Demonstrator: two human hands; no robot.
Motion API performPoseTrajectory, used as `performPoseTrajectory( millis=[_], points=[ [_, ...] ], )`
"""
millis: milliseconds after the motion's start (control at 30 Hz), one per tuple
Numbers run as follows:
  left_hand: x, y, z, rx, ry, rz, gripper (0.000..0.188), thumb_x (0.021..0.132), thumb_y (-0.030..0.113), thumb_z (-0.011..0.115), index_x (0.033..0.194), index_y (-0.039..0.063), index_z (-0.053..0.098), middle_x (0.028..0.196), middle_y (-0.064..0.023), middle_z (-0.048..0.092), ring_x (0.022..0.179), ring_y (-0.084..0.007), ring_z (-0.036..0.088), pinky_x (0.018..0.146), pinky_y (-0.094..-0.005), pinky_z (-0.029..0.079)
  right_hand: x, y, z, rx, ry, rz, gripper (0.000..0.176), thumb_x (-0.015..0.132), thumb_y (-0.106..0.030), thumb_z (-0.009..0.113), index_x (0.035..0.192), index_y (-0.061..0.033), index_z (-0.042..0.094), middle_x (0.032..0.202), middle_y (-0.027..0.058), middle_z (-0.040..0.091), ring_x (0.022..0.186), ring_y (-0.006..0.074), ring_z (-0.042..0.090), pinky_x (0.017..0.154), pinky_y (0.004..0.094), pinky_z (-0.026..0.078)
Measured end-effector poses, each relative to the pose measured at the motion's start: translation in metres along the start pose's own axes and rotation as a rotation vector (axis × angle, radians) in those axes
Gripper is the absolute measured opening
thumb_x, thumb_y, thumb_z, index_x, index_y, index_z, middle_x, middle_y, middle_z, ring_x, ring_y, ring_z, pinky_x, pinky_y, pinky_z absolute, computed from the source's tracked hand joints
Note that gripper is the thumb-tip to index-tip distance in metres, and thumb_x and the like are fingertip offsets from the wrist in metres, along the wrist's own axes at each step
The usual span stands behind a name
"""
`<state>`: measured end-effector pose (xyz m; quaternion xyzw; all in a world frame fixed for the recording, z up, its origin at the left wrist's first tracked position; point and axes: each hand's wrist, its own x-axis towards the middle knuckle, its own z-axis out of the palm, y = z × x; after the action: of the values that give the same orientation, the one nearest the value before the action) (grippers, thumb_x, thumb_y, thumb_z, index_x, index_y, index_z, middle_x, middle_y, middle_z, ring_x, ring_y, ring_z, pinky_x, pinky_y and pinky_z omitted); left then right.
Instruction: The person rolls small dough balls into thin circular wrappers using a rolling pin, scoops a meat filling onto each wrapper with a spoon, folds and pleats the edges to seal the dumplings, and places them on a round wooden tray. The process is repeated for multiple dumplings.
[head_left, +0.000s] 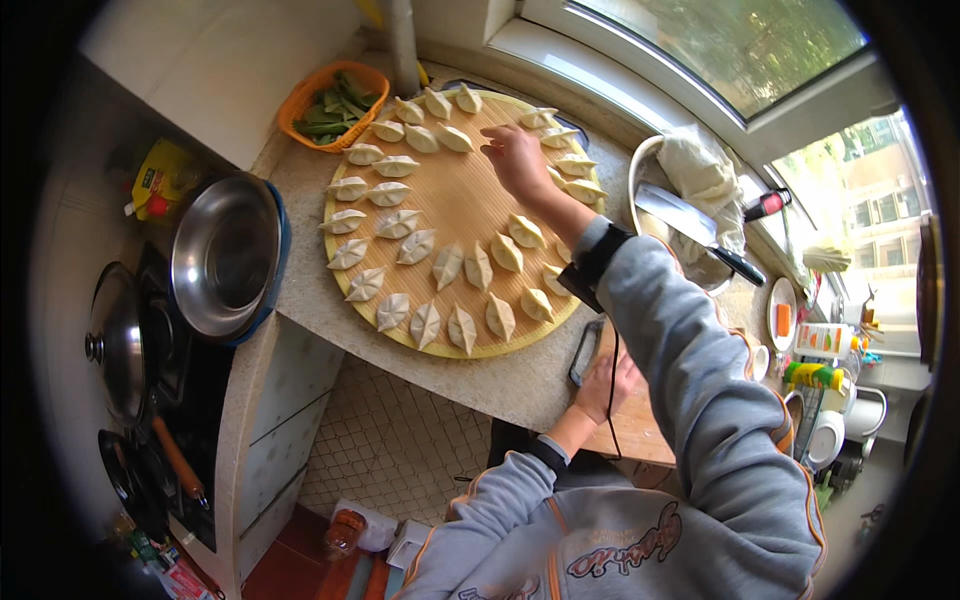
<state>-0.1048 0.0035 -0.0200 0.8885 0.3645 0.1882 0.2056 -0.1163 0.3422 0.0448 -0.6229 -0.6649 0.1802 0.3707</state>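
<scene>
My right hand (516, 159) reaches over a round woven tray (457, 184) with a yellow rim. Its fingers are slightly bent and apart, with nothing visible between them; the palm side is hidden. Just left of the fingertips lies a pleated dumpling (454, 138). Several more raw dumplings, such as one near the front rim (425, 325), lie in two curved rows around the tray. Below my right forearm, my left hand (606, 386) rests at a wooden board (637, 424) near the counter edge. A dark cord crosses it, and its fingers are partly hidden. A dark-framed object (585, 352) lies beside it.
An orange basket (300, 101) of green leaves stands behind the tray. To the right, a cleaver (679, 214) lies across a bowl (634, 176) beside a cloudy plastic bag (697, 165). A steel pan (225, 259) and a lidded pan (120, 345) sit left, by the stove.
</scene>
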Motion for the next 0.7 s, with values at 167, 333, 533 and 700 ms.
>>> performPoseTrajectory(
  millis=[167,333,533,700],
  points=[
    [0.008,-0.006,0.000,-0.184,0.102,0.124,0.034,0.085,0.014,0.053,0.117,0.006,0.063,0.119,-0.0066,0.063,0.117,-0.0236,0.055,0.099,-0.0362,0.045,-0.051,-0.011,-0.101,0.148,0.069,0.000,0.019,0.077,0.003,0.069,0.094,-0.0051,0.073,0.087,0.0126,0.061,0.082,0.0265,0.065,0.073,0.0337,0.053],
    [0.008,-0.009,0.002,-0.225,0.118,0.147,0.039,0.082,0.012,0.059,0.119,0.004,0.062,0.117,-0.0084,0.061,0.114,-0.0245,0.054,0.101,-0.0384,0.042,-0.156,0.015,-0.247,0.286,0.184,0.218,0.013,0.085,0.005,0.064,0.096,0.0021,0.070,0.076,0.0036,0.066,0.066,0.0075,0.059,0.060,0.0225,0.049],
    [0.017,0.001,-0.023,-0.390,0.024,0.103,0.043,0.082,0.011,0.067,0.124,0.004,0.060,0.126,-0.0132,0.057,0.114,-0.0325,0.053,0.099,-0.0427,0.044,-0.316,0.061,-0.290,0.021,0.055,0.661,0.005,0.083,-0.006,0.072,0.086,-0.0014,0.071,0.068,0.0063,0.064,0.056,0.0118,0.059,0.051,0.0269,0.046],
    [0.026,0.006,-0.055,-0.357,-0.090,0.041,0.042,0.084,0.017,0.067,0.123,0.005,0.061,0.130,-0.0153,0.055,0.121,-0.0350,0.049,0.102,-0.0431,0.041,-0.369,0.097,-0.244,-0.267,-0.166,0.622,0.019,0.083,-0.024,0.071,0.082,-0.0057,0.070,0.075,0.0157,0.064,0.076,0.0349,0.063,0.066,0.0428,0.050]
  ],
)
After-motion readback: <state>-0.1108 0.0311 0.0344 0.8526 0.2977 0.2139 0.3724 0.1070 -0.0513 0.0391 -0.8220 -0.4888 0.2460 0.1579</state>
